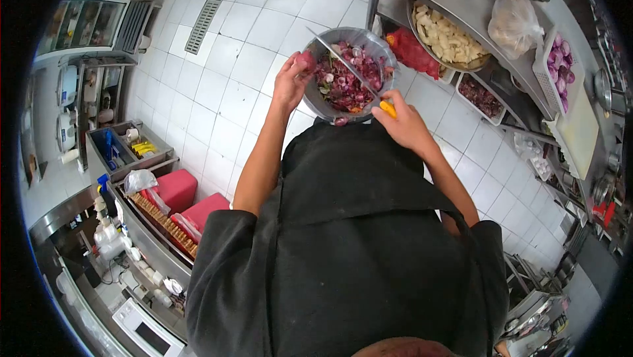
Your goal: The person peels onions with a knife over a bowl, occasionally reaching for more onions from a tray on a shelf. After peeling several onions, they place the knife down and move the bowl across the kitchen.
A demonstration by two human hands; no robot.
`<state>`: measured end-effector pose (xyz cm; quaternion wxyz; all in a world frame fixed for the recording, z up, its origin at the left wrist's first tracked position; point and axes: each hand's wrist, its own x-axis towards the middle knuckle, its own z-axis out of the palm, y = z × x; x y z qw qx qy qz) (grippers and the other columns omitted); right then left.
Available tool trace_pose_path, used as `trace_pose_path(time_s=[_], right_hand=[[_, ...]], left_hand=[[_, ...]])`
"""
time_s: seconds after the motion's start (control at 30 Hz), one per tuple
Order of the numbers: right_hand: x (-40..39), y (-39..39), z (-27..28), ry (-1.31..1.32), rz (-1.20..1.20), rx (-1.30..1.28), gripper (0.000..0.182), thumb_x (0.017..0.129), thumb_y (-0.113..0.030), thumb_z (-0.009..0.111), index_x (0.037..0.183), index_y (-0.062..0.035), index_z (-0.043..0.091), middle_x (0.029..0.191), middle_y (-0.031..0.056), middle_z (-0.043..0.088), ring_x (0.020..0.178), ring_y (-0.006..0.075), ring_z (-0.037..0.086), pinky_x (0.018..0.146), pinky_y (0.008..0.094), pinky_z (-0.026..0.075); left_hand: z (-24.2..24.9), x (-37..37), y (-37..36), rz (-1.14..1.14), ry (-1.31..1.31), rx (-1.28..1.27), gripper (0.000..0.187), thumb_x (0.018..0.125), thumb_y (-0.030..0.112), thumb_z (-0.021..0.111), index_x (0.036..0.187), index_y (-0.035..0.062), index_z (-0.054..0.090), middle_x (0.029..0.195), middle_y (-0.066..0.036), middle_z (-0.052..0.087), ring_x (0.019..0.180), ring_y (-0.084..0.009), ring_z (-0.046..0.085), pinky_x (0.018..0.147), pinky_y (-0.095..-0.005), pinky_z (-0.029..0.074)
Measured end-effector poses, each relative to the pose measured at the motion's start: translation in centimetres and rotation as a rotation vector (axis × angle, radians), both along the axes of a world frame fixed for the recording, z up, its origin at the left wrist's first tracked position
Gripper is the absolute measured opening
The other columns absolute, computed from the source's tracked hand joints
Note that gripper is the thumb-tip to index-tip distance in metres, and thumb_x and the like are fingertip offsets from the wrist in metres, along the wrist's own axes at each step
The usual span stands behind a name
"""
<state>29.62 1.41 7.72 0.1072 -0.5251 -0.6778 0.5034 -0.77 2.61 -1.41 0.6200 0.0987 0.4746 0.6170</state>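
Note:
My left hand is closed around a red onion at the left rim of a grey tub. In my right hand is a knife, gripped by its yellow handle. Its long blade slants up and left across the tub, with the tip near the far left rim, apart from the onion. Purple onion skins and scraps fill much of the tub, which stands just in front of my dark apron.
To the right, a steel counter bears a basket of purple onions, a pale cutting board and a plastic bag. Below it sit a bowl of pale pieces and a red sack. Red containers stand left.

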Motion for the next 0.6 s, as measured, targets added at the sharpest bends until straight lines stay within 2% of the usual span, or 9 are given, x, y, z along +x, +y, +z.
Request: trace_pose_path(time_s=[0.07, 0.1, 0.23, 0.33, 0.4, 0.5, 0.6], right_hand=[[-1.8, -0.7, 0.7, -0.058, -0.007, -0.054, 0.051, 0.093, -0.044, 0.052, 0.127, -0.0056, 0.047, 0.094, 0.0272, 0.066, 0.096, 0.0445, 0.063, 0.084, 0.0459, 0.048], [-2.4, -1.0, 1.1, -0.099, 0.023, -0.04, 0.06, 0.095, -0.051, 0.046, 0.136, -0.0072, 0.045, 0.097, 0.028, 0.066, 0.099, 0.0449, 0.062, 0.087, 0.0466, 0.047], [-3.9, -2.1, 1.2, -0.158, 0.057, -0.03, 0.06, 0.096, -0.05, 0.045, 0.139, -0.0087, 0.044, 0.099, 0.0274, 0.066, 0.099, 0.0455, 0.062, 0.089, 0.0466, 0.046], [-4.0, -3.0, 1.1, -0.173, 0.067, -0.002, 0.06, 0.096, -0.05, 0.044, 0.14, -0.009, 0.044, 0.099, 0.0272, 0.066, 0.099, 0.0457, 0.061, 0.09, 0.0465, 0.046], [-3.7, -3.5, 0.7, -0.195, 0.073, 0.037, 0.06, 0.096, -0.05, 0.044, 0.139, -0.0088, 0.045, 0.098, 0.0277, 0.066, 0.099, 0.0457, 0.061, 0.09, 0.0462, 0.045], [-3.2, -3.4, 1.9, -0.256, 0.087, -0.051, 0.06, 0.097, -0.05, 0.044, 0.142, -0.0098, 0.043, 0.094, 0.0286, 0.066, 0.1, 0.0457, 0.061, 0.089, 0.0438, 0.046], [-2.1, -3.2, 2.2, -0.278, 0.084, -0.051, 0.06, 0.096, -0.05, 0.043, 0.141, -0.009, 0.043, 0.095, 0.0295, 0.065, 0.099, 0.0459, 0.061, 0.09, 0.0458, 0.046]], left_hand=[[0.9, -0.9, -0.2, -0.028, 0.043, -0.018, 0.054, 0.086, 0.002, 0.063, 0.136, -0.0011, 0.042, 0.118, -0.012, 0.06, 0.103, -0.0212, 0.059, 0.093, -0.0372, 0.046], [0.6, -1.4, -0.2, -0.033, 0.051, -0.014, 0.052, 0.085, 0.001, 0.063, 0.134, -0.0026, 0.043, 0.118, -0.012, 0.061, 0.103, -0.0208, 0.059, 0.092, -0.036, 0.046], [-0.1, -3.3, -0.8, -0.062, 0.06, -0.01, 0.045, 0.084, -0.001, 0.066, 0.126, -0.0073, 0.05, 0.118, -0.012, 0.062, 0.102, -0.0193, 0.06, 0.088, -0.032, 0.048], [-0.3, -3.4, -1.1, -0.047, 0.079, 0.051, 0.036, 0.089, 0.004, 0.062, 0.122, -0.0067, 0.054, 0.111, -0.012, 0.065, 0.097, -0.0187, 0.062, 0.089, -0.0323, 0.05], [-0.6, -3.1, -1.1, -0.038, 0.086, 0.022, 0.035, 0.089, 0.004, 0.061, 0.122, -0.0064, 0.055, 0.113, -0.012, 0.065, 0.097, -0.0181, 0.062, 0.089, -0.0326, 0.05], [-0.8, -2.2, -1.1, -0.048, 0.097, 0.013, 0.033, 0.089, 0.003, 0.061, 0.12, -0.0069, 0.056, 0.114, -0.012, 0.065, 0.098, -0.0172, 0.062, 0.087, -0.0319, 0.05], [-0.5, -0.8, -1.1, -0.044, 0.077, 0.042, 0.032, 0.089, 0.003, 0.061, 0.119, -0.0081, 0.057, 0.113, -0.011, 0.066, 0.097, -0.0166, 0.062, 0.084, -0.0301, 0.051]])
